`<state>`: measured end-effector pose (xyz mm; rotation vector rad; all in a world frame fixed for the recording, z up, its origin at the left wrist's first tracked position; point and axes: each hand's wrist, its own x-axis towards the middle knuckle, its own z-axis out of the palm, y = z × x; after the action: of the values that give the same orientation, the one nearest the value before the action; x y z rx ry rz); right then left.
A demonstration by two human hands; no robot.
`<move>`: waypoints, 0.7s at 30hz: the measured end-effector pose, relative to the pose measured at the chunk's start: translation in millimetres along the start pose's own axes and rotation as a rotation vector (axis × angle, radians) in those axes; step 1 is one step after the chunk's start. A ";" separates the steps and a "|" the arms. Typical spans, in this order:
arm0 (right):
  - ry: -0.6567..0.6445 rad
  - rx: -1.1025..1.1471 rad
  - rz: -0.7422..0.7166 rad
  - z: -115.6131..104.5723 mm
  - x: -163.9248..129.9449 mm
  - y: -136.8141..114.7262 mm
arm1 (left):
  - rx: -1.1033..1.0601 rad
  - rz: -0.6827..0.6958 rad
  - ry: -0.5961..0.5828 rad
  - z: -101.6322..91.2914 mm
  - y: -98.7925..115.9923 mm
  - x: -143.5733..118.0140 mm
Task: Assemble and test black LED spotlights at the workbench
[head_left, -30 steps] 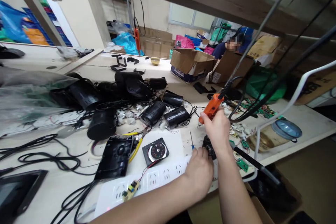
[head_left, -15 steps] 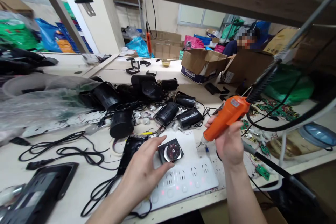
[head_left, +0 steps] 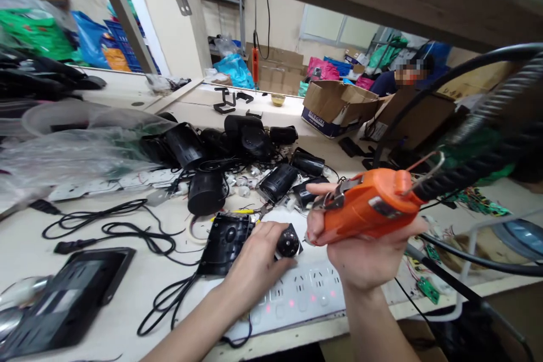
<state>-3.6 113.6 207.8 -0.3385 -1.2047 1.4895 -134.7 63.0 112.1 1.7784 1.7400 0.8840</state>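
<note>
R hand [head_left: 365, 251] raised gripping orange screwdriver [head_left: 367, 209]; L hand [head_left: 257, 263] fingers on black part [head_left: 288, 242].

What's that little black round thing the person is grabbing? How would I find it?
Look at the long white power strip along the near edge of the workbench. Just above it, the left hand grips a small black module. Unlike the black cylinders behind, it has a shiny dome.

Black housings [head_left: 237, 153] crowding bench — cables [head_left: 114, 232] left.
</note>
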 end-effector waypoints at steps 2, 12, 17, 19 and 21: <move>-0.015 0.042 0.006 6.3 0.1 2.7 | -0.010 -0.012 0.010 2.0 -0.8 0.3; -0.090 0.215 0.034 9.6 0.7 14.7 | -0.059 -0.077 0.068 4.2 -3.4 3.5; -0.093 0.208 0.025 11.6 1.0 11.2 | -0.090 -0.097 0.073 5.3 -4.0 2.7; -0.066 0.194 0.031 12.6 0.6 10.2 | -0.090 -0.082 0.087 7.8 -6.3 2.5; -0.048 0.177 0.035 13.0 0.3 10.1 | -0.080 -0.057 0.099 10.3 -8.9 2.9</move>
<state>-19.3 109.1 205.4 -0.2059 -1.0997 1.6302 -133.1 67.3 99.0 1.6510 1.7825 1.0182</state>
